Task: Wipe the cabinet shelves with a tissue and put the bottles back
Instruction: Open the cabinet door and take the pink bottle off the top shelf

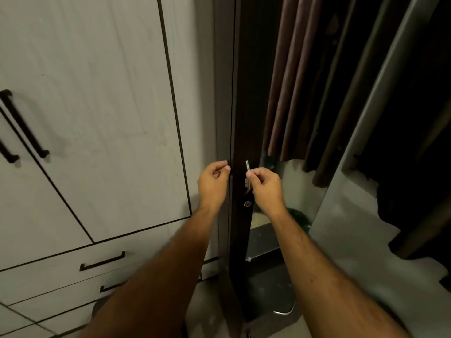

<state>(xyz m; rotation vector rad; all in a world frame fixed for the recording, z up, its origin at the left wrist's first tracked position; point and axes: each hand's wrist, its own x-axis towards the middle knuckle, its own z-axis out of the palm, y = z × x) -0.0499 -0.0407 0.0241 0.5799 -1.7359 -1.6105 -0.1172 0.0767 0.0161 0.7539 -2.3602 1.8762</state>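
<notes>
A tall dark cabinet door [240,106] stands shut in the middle of the view. My right hand [264,189] grips its slim metal handle [247,165], and a round keyhole [247,203] sits just below. My left hand [213,182] is at the door's left edge, fingers curled, with the fingertips on the seam beside the white panel. No tissue, bottle or shelf is in view.
White wardrobe doors [97,106] with black bar handles [23,123] fill the left side, with drawers [73,269] below them. Right of the dark door are a mirror panel [288,179], brown curtains [300,81] and a pale wall [366,142]. Something green [299,215] shows low by the mirror.
</notes>
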